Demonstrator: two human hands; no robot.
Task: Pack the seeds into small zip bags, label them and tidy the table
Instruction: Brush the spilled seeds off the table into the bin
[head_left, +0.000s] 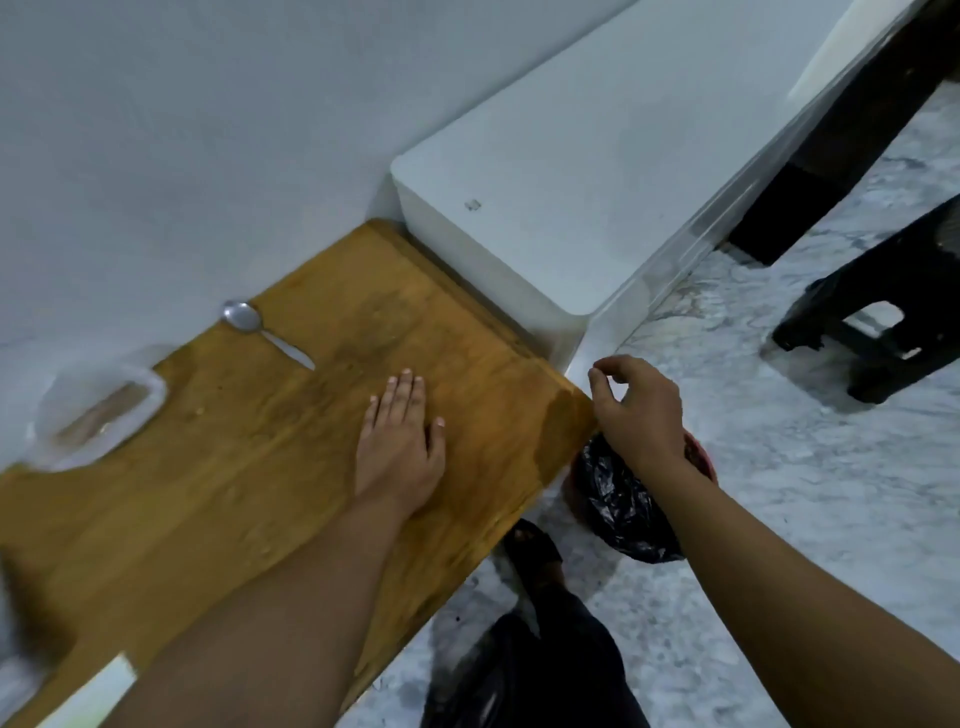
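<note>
My left hand (402, 441) lies flat, palm down, on the wooden table (234, 467), fingers straight and together. Past the table's right corner my right hand (636, 405) hovers with fingers loosely curled, thumb near the fingertips; whether it pinches anything is unclear. Below that hand stands a red bin (698, 457) lined with a black plastic bag (618, 499). A metal spoon (260, 327) lies near the table's far edge. At the far left a clear plastic container (98, 410) holds something pale brown.
A white box-shaped unit (545, 197) butts against the table's far right end. A black plastic stool (883, 306) stands on the marbled floor to the right. A white-edged object (98, 691) sits at the table's near edge. My dark-clad leg and foot (535, 561) are below.
</note>
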